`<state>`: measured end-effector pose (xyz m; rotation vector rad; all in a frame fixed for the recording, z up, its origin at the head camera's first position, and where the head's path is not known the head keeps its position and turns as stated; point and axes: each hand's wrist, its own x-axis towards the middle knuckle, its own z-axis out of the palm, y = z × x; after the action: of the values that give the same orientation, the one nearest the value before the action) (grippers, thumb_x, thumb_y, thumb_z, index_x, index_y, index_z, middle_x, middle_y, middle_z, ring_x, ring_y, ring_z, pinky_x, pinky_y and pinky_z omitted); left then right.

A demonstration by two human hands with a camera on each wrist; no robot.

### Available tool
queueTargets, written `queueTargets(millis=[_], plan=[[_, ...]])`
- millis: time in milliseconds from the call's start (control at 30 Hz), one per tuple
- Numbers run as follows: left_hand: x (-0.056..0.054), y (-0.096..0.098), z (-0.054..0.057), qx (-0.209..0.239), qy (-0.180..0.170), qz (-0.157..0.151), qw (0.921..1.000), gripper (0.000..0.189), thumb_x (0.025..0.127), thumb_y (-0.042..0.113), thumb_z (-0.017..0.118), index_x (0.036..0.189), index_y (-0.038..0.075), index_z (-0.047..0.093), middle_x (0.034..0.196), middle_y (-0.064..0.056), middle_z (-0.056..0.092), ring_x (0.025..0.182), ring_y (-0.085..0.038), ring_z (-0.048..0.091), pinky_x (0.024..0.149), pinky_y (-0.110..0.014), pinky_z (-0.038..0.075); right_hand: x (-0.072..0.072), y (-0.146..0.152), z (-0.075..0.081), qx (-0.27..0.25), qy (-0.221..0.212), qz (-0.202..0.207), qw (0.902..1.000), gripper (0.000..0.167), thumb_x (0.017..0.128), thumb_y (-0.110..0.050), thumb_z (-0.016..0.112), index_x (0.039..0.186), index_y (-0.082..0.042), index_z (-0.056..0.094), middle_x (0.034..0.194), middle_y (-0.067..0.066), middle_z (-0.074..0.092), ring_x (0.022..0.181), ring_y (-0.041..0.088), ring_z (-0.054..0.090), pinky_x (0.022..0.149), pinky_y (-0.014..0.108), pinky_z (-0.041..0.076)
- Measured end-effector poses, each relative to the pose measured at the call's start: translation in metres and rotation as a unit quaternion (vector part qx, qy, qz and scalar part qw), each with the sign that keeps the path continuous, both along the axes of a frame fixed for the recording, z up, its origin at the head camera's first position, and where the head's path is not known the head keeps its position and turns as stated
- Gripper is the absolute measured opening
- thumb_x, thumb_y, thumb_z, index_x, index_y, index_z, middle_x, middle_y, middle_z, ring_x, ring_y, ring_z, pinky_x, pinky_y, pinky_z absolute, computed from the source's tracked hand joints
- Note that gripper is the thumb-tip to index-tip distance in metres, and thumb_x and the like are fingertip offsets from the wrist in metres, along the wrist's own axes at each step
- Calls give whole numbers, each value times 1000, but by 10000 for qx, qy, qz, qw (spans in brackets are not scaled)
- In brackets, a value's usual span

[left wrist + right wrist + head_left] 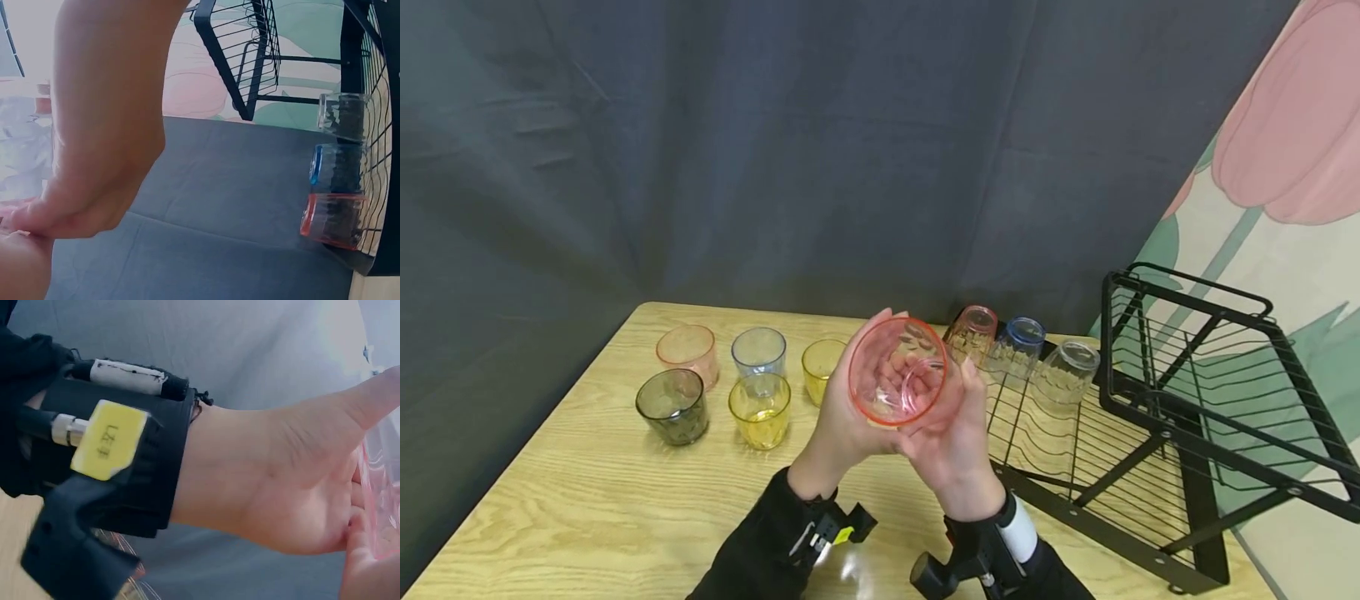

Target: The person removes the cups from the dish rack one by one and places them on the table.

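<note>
Both hands hold a clear pink drinking glass (898, 375) in the air above the table, its red-rimmed mouth turned up toward the head camera. The left hand (844, 412) cups it from the left, and fingers show through the glass. From the right and below, the right hand (953, 450) wraps its side, thumb upright along the wall. At the right edge of the right wrist view, part of the pink glass (382, 494) appears between the palms. The left wrist view shows mostly a bare wrist and hand.
Left on the wooden table (587, 500) stand a pink glass (700, 367), a grey glass (676, 417), a bluish glass (758, 352) and two yellow glasses (760, 421). A black two-tier dish rack (1112, 550) at right bears upturned red (973, 329), blue (1022, 337) and clear glasses (1067, 371).
</note>
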<state>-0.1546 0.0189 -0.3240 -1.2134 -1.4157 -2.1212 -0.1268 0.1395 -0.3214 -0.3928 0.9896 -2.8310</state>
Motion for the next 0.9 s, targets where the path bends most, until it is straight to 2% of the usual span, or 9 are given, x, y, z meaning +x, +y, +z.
queueTargets(millis=[33, 133, 233, 267, 367, 500, 600, 767, 900], plan=[[0, -1, 1, -7, 72, 22, 10000, 116, 68, 56, 81, 144, -12, 25, 145, -27, 39, 135, -26, 40, 115, -38, 32, 0, -1, -1, 42, 15, 110, 9999, 46, 94, -58, 48, 108, -17, 64, 106, -2, 66, 101, 12, 61, 86, 24, 52], [1, -7, 1, -97, 259, 141, 9995, 110, 70, 49, 83, 141, -14, 28, 142, -31, 41, 132, -26, 42, 113, -39, 35, -1, -2, -4, 10, 102, 644, 9979, 51, 94, -60, 47, 112, -14, 63, 106, -1, 65, 99, 11, 61, 84, 21, 52], [2, -15, 2, -327, 358, 377, 9981, 106, 71, 49, 83, 138, -15, 31, 139, -24, 46, 128, -21, 45, 108, -35, 42, -3, -4, -7, -15, 14, 1184, 9930, 55, 92, -62, 51, 112, -12, 62, 105, 0, 65, 96, 11, 61, 81, 20, 52], [3, -18, 2, -383, 373, 395, 9978, 106, 71, 49, 83, 137, -15, 31, 139, -19, 48, 127, -20, 46, 107, -34, 43, -4, -4, -8, -33, -32, 1329, 9911, 54, 92, -61, 52, 112, -11, 62, 106, 1, 65, 100, 11, 61, 88, 22, 51], [2, -24, 3, -484, 430, 359, 9973, 107, 71, 50, 83, 137, -16, 30, 138, -5, 50, 126, -19, 47, 106, -34, 44, -5, -5, -9, 62, -205, 1557, 9876, 55, 88, -62, 59, 108, -11, 62, 105, 1, 65, 99, 12, 61, 90, 22, 51], [1, -27, 4, -429, 389, 97, 9983, 108, 70, 49, 84, 137, -16, 28, 137, 1, 50, 127, -20, 47, 108, -36, 42, -6, -5, -8, 162, -160, 1646, 9861, 55, 84, -62, 64, 107, -12, 62, 106, 0, 64, 102, 12, 60, 93, 24, 50], [1, -28, 5, -457, 317, 153, 9983, 109, 69, 50, 84, 136, -16, 29, 136, -8, 51, 126, -20, 48, 107, -37, 43, -8, -3, -7, 202, 37, 1778, 9839, 54, 84, -61, 65, 107, -12, 62, 107, 1, 64, 100, 12, 60, 84, 20, 51], [3, -28, 10, -646, 240, 568, 9960, 108, 68, 55, 82, 135, -15, 33, 130, -32, 48, 124, -21, 49, 103, -40, 47, -18, 2, -6, 133, 477, 2243, 9733, 51, 92, -57, 57, 111, -10, 64, 108, 1, 65, 98, 11, 60, 77, 18, 51], [3, -30, 12, -718, 200, 722, 9946, 108, 68, 56, 81, 134, -15, 33, 128, -34, 48, 122, -20, 50, 101, -38, 49, -25, 6, -3, 120, 550, 2517, 9662, 49, 95, -52, 55, 115, -9, 65, 110, 4, 67, 100, 13, 63, 85, 21, 53]])
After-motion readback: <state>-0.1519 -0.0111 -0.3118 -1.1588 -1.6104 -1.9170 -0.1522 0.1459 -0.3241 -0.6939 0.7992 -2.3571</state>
